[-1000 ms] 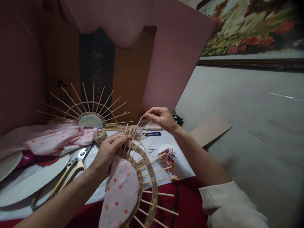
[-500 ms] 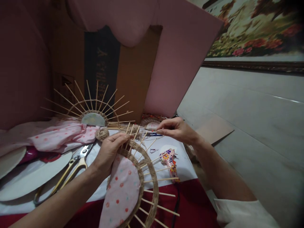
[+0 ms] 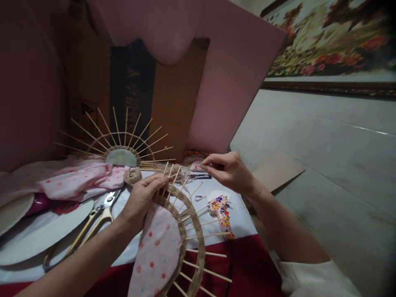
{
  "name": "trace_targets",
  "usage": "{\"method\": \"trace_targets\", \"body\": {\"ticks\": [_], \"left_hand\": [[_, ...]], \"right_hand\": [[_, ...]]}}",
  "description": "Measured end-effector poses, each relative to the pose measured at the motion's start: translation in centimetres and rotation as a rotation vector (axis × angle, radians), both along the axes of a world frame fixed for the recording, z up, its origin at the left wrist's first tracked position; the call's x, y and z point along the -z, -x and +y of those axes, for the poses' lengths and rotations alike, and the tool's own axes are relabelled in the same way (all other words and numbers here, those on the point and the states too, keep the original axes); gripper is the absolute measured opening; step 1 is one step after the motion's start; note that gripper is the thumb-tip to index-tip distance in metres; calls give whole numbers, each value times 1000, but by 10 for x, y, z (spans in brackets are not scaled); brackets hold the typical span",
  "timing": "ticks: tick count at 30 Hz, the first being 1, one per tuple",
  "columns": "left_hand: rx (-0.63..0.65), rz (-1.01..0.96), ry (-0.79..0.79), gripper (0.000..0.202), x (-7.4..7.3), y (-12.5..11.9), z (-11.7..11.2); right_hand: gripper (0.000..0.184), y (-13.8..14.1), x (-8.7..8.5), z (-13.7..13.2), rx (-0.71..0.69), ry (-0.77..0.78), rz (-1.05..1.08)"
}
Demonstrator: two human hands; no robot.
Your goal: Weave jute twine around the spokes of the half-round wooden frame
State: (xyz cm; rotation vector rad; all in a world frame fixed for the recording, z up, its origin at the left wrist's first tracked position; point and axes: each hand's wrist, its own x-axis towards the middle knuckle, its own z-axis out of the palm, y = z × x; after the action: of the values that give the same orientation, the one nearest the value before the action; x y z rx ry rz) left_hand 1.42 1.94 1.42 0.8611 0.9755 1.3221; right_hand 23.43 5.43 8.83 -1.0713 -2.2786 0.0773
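My left hand (image 3: pixel 145 194) grips the upper edge of a half-round piece of woven jute and sticks (image 3: pixel 200 231). Its middle is covered in pink cloth with red flowers (image 3: pixel 157 247), and thin wooden sticks fan out past two woven bands. To the right, my right hand (image 3: pixel 224 169) is raised above the table with thumb and fingertips pinched together. What it pinches, if anything, is too fine to make out. A glue gun with a floral pattern (image 3: pixel 221 212) lies below that hand. Behind my left hand is a ball of jute twine (image 3: pixel 133 176).
A similar half-round stick frame (image 3: pixel 122 156) stands at the back against a cardboard box (image 3: pixel 179 90). Large scissors (image 3: pixel 95 218), crumpled flowered cloth (image 3: pixel 89 177) and white oval boards (image 3: pixel 58 235) lie left. A tiled wall (image 3: pixel 334 165) rises on the right.
My right hand has shifted slightly left, its fingers still pinched. The piece in my left hand has moved only a little; my left hand keeps its grip.
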Motion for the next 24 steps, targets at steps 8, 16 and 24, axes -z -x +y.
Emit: {"method": "trace_targets", "body": {"ticks": [8,16,24], "left_hand": [[98,-44,-19,13,0,-1,0],[209,-45,-26,21,-4,-4,-6],[192,-26,-35,18,2,-1,-4]], "right_hand": [[16,7,7,-48,-350,164,-319],[17,13,11,-58,-346,119,-415],[14,3,12,-55,-329,63,-386]]}}
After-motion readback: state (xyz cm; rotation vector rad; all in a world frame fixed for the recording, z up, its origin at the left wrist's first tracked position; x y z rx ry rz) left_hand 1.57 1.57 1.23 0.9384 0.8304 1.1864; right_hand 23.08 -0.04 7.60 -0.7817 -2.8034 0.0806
